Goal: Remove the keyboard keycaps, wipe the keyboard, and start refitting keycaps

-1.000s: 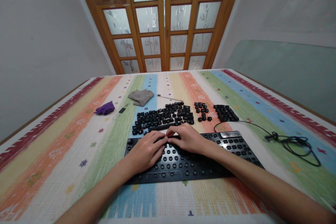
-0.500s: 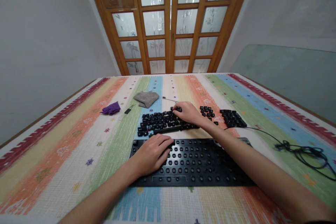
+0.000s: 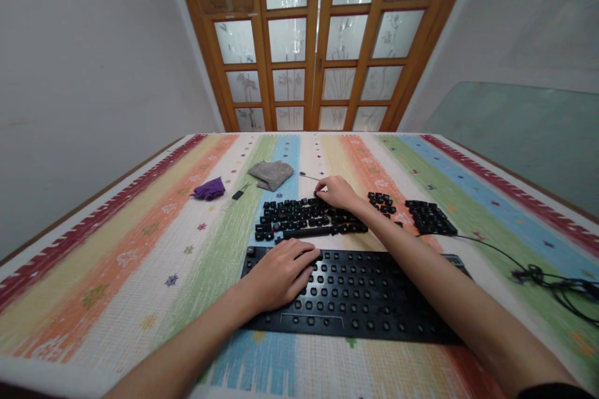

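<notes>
A black keyboard [image 3: 355,292] lies across the near middle of the table, nearly all its key posts bare. One keycap [image 3: 251,251] sits on its top left corner. My left hand [image 3: 283,271] rests on the keyboard's left part, fingers stretched out to the right along the upper rows. Behind the keyboard, loose black keycaps [image 3: 292,215] lie in rows, with the long space bar [image 3: 306,232] in front. My right hand [image 3: 339,192] reaches over the keyboard to the back of these rows, thumb and forefinger pinched at a keycap [image 3: 318,194]. The hand partly covers the rows.
A purple cloth [image 3: 209,189], a grey cloth [image 3: 271,173] and a small black tool [image 3: 238,194] lie at back left. A thin rod [image 3: 309,175] is behind my right hand. More keycaps [image 3: 428,217] and a coiled cable [image 3: 556,283] lie on the right.
The view has shifted slightly, so the table things appear a little further right. My right hand stays at the back keycaps and my left hand stays on the keyboard.
</notes>
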Tool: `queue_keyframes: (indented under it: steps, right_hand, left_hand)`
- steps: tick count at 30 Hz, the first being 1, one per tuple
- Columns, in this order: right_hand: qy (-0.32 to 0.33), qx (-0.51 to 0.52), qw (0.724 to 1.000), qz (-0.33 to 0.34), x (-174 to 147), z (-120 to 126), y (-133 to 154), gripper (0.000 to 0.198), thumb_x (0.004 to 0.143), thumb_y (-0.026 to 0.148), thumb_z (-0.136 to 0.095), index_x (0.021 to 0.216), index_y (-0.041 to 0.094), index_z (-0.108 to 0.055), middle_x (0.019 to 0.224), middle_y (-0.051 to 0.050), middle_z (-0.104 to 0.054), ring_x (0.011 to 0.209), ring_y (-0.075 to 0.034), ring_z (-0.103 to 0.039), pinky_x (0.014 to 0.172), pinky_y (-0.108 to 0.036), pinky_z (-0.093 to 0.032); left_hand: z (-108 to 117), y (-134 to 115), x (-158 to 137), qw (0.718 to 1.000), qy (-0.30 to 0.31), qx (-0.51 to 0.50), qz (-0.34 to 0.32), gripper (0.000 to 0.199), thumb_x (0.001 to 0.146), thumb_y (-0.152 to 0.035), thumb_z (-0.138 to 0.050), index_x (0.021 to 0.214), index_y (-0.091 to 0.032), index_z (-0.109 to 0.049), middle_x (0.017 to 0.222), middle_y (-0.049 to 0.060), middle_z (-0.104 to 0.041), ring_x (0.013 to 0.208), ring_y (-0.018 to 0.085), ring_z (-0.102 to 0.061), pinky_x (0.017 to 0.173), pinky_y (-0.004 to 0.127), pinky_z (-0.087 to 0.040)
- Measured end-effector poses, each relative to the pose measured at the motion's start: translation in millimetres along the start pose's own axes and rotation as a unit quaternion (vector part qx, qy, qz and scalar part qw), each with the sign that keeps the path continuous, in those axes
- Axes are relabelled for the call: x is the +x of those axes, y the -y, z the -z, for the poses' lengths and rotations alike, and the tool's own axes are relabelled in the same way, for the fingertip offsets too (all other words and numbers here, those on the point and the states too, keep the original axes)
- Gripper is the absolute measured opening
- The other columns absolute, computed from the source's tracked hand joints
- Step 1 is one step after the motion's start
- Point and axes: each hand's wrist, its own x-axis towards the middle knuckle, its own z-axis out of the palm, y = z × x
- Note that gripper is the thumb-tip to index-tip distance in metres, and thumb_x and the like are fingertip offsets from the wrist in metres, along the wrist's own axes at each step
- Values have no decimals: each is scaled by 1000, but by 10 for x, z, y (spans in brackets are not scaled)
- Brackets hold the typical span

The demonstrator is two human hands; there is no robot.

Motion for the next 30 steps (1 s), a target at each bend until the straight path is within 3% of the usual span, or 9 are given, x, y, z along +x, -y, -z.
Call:
queue_keyframes:
  steps: [6, 11, 15, 18, 23, 30]
  right_hand:
    - [-16, 48, 999, 15, -13, 63, 36, 15, 80, 12, -64, 89, 16, -75, 97, -10, -76, 96, -25, -68, 90, -36, -48]
    - [-10, 124, 991, 44, -223, 199, 65, 10, 83, 17, -65, 89, 16, -73, 93, -7, -75, 87, -18, -68, 84, -29, -51]
    - [68, 280, 956, 57, -558, 326, 68, 10, 78, 22, -69, 86, 16, -72, 86, -5, -74, 79, -16, -67, 75, -29, -52]
    - [124, 338, 932, 53, -837, 390, 94, 13, 76, 26, -71, 85, 17, -71, 86, -4, -73, 78, -16, -65, 73, -29, -49]
    - [170, 357, 918, 32, -1139, 352, 142, 11, 77, 27, -69, 82, 16, -70, 78, -2, -70, 69, -13, -60, 65, -27, -45]
    - [149, 359, 921, 36, -1260, 210, 152, 11, 80, 26, -68, 83, 16, -68, 72, 0, -66, 56, -9, -51, 54, -22, -39]
  left_hand:
    - [12, -17, 6, 1000, 3, -1, 5, 31, 98, -20, -45, 126, -15, -54, 121, 11, -63, 109, 24, -58, 94, 43, -52]
    - [9, -17, 0, 1000, -2, -7, 13, 31, 98, -19, -45, 127, -16, -53, 121, 11, -63, 109, 23, -58, 95, 41, -51]
    - [-1, -10, -3, 1000, -1, 0, 0, 32, 97, -18, -45, 128, -15, -53, 122, 11, -62, 110, 24, -58, 95, 42, -51]
    - [-10, -6, -5, 1000, -2, 0, -1, 32, 97, -18, -45, 128, -15, -53, 122, 12, -62, 110, 24, -58, 95, 43, -51]
    - [-28, -1, -2, 1000, -11, -5, 6, 33, 97, -18, -46, 129, -15, -52, 122, 12, -62, 110, 25, -58, 95, 43, -51]
    - [-21, -9, 5, 1000, -15, -13, 13, 31, 98, -20, -46, 128, -16, -53, 119, 11, -63, 107, 23, -59, 93, 42, -52]
